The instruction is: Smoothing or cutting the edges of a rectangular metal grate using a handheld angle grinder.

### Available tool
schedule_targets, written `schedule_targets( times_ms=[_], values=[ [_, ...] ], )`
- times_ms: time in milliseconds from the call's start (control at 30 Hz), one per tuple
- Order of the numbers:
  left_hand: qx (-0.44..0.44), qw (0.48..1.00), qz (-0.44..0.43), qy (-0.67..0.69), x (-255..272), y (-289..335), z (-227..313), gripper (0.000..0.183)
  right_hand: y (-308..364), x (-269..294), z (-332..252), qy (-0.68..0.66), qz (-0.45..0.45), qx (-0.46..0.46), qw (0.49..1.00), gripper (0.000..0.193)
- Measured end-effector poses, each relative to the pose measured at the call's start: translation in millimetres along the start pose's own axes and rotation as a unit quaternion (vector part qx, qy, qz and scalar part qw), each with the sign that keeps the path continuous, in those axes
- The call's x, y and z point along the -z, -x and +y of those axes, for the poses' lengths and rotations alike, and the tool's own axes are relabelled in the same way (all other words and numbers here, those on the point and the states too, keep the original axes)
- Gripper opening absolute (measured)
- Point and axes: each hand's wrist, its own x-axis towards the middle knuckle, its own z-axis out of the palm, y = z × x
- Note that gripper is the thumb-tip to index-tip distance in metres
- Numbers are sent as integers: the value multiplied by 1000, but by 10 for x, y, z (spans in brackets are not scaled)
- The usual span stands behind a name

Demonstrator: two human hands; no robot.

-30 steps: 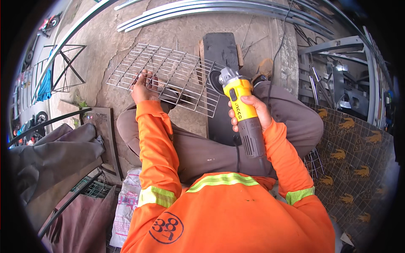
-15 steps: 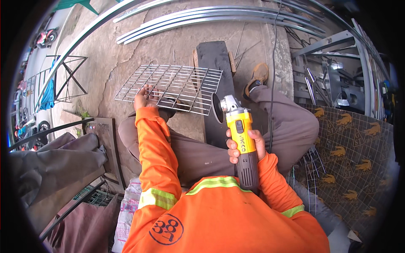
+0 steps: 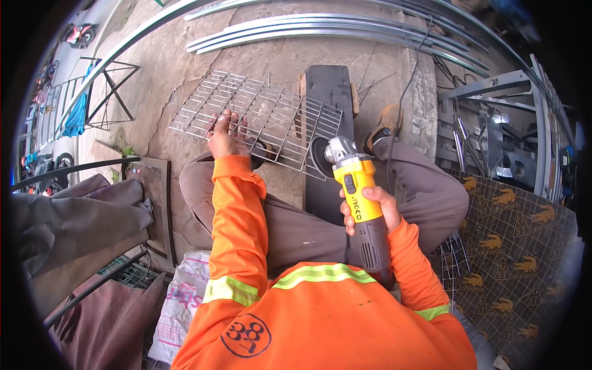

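Note:
My left hand grips a wire mesh panel by its near left part, fingers hooked over the wires. The panel hangs tilted, its right end reaching over a dark plank. In my right hand is a yellow and black angle grinder, fingers wrapped round its body. The grinder's dark disc stands close by the panel's near right edge; whether they touch I cannot tell. Beneath the mesh, one of my feet is partly hidden.
Long metal profiles lie across the far floor. A steel frame with scrap metal stands at right beside a dark printed sheet. A cord runs past my right foot. Draped cloth and a white sack are at left.
The mesh panel has turned, its left end rising away from me and its right end dropping nearer. The grinder's rear has swung rightward, its disc staying by the panel. My view has shifted slightly.

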Motion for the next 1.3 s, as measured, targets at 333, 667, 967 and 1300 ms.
schedule_targets(
  times_ms=[333,667,967,1300],
  values=[
    [-100,995,-23,2,28,330,-61,37,119,-279,113,251,161,7,955,41],
    [-96,993,-58,25,-9,412,-46,37,-346,-238,-219,285,195,12,938,37],
    [-74,996,-42,12,89,324,-72,43,-910,-88,-809,285,219,41,932,39],
    [-108,993,-43,26,-17,453,-107,39,-609,-198,-576,345,219,33,912,42]
  ],
)
